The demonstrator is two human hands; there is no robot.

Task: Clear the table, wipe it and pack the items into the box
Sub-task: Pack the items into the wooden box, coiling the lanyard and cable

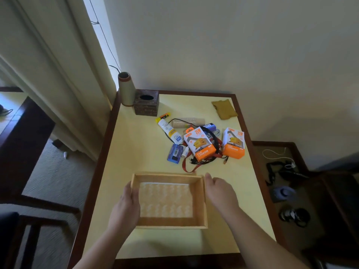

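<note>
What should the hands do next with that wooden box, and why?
Probably lift the empty wooden box off the table. The left hand grips its left wall, the right hand rests at its right wall, and the chargers and cables are not yet packed.

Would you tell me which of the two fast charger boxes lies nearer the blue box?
The left charger box, beside the blue box; the other charger box sits farther right.

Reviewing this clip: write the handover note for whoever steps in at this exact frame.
Left hand grips the left wall of the wooden box; right hand lies open beside its right wall.
Box is at the near side of the table, holding only a patterned liner.
Two charger boxes, tube, cables and blue pack lie piled mid-table; cloth at the far right corner.
Done: nothing packed.
Left: clear, wipe, pack.
</note>
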